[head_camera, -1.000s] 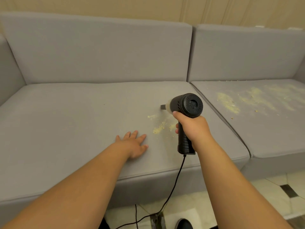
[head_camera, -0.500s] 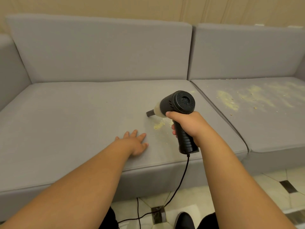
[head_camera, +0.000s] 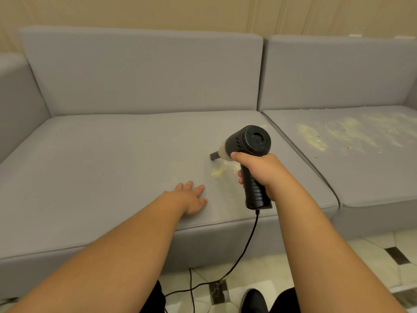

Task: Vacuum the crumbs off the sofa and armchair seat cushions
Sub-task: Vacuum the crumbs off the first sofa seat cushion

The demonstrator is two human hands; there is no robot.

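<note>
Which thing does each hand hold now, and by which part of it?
The right hand holds the black handheld vacuum by its grip, fingers curled round it. The left hand holds nothing; it rests flat on the sofa seat cushion.

I have only one view, a wide-angle camera worn on the head, looking forward and down at the grey sofa (head_camera: 135, 154) from close above its front edge. Both forearms reach in from the bottom of the frame. The wall (head_camera: 158, 14) runs along the top, tiled floor (head_camera: 282, 263) along the bottom. Edges bow, so angles there are probably distorted.
</note>
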